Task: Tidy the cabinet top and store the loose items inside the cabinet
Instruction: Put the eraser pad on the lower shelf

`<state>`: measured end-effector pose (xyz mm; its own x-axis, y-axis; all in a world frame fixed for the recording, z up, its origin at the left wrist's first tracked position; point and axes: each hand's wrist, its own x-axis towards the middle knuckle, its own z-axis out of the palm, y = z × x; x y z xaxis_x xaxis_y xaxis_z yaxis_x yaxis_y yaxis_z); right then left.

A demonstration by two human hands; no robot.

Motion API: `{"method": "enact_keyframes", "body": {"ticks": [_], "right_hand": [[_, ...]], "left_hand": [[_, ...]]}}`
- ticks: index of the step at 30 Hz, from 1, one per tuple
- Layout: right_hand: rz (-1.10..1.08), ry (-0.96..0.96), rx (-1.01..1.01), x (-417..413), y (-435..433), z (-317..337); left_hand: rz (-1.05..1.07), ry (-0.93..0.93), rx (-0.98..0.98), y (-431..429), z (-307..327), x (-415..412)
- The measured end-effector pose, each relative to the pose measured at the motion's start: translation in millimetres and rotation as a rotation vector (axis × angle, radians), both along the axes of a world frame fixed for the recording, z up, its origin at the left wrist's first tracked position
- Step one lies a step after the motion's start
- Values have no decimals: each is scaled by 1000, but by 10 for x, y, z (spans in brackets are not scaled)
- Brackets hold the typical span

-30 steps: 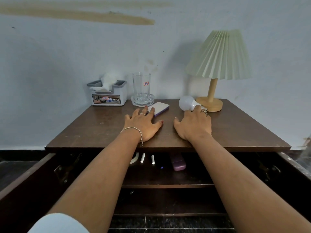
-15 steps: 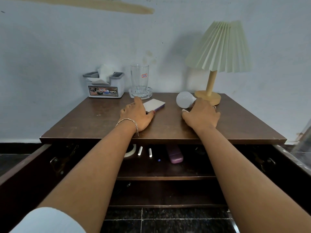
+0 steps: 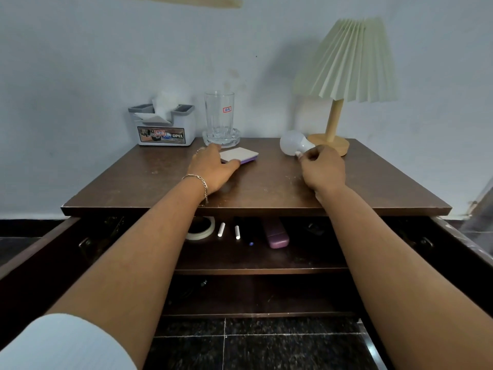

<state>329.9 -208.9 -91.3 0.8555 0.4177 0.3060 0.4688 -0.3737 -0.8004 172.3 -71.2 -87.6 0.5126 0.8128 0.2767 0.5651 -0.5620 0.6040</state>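
On the cabinet top (image 3: pixel 266 189), left grip (image 3: pixel 213 169) clasps the white pad (image 3: pixel 241 155); right grip (image 3: pixel 322 169) pinches the bulb (image 3: pixel 292 142).

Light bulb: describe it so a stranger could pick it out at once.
Find the brown cabinet top, then the lamp with the pleated shade at its back right. Lying on its side just left of the lamp's wooden base is the light bulb, its neck pinched by the right hand; it is the only round, frosted white thing there.
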Motion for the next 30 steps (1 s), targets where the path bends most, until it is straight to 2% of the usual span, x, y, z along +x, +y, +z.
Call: {"method": "enact_keyframes", "body": {"ticks": [5, 9, 12, 16, 21, 24, 27, 30], "right_hand": [[55, 34, 194, -38, -95, 0], [122, 53, 192, -117, -152, -55], [138, 11, 212, -241, -237, -66], [134, -25, 324, -434, -399, -98], [191, -47, 330, -585, -493, -166], [264, 18, 405, -705, -555, -174], [363, 160, 513, -897, -685, -203], [511, 287, 500, -1029, -835, -295]], "left_hand": [[-22, -122, -102, -69, 68, -108], [-57, -231, -300, -98, 110, -244], [-146, -225, -386, -203, 110, -370], [-187, -285, -434, -383, 77, -510], [-107, -441, -406, -607, 43, -608], [-45, -541, -478, -717, 97, -685], [-34, -646, -603, -879, 152, -846], [-31, -763, -766, -997, 72, -1125]]}}
